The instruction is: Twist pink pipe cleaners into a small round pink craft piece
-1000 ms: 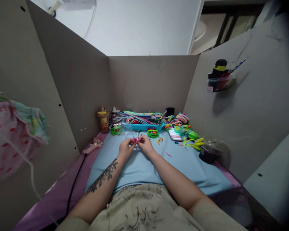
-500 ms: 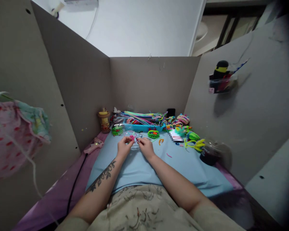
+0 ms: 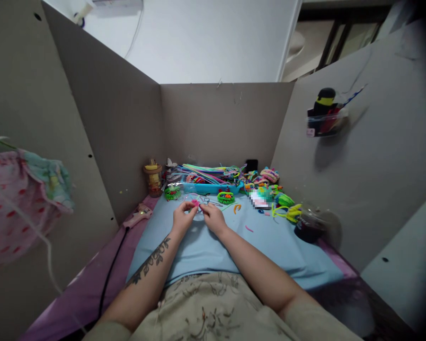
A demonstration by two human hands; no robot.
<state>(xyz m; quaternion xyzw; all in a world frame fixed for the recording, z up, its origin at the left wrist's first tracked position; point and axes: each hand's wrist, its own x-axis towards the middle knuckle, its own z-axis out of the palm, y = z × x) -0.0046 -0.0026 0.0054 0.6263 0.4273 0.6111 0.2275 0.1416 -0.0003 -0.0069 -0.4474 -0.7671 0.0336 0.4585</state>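
Above the blue cloth (image 3: 230,253), my left hand (image 3: 183,217) pinches a small curled piece of pink pipe cleaner (image 3: 195,203) between thumb and fingertips. My right hand (image 3: 215,219) is closed too, its thumb and forefinger pinched at the right side of that pink piece. The fingers hide part of it. Just beyond the hands lie scissors (image 3: 206,200) and a thin green pipe cleaner (image 3: 230,207). A green fuzzy ring (image 3: 226,197) with orange in its middle sits to the right, near an orange curved piece (image 3: 237,209).
Behind stands a blue tray (image 3: 213,189) heaped with pipe cleaners. A pink glue gun (image 3: 138,216) lies at the left, a brown-lidded jar (image 3: 153,179) behind it. To the right are yellow pipe cleaners (image 3: 293,213) and a dark cup (image 3: 308,229). Grey panels (image 3: 227,123) enclose the table.
The pink piece looks more bunched between my fingertips, and my right fingers have shifted slightly at its side. The view has moved a little; the things on the table stay put.
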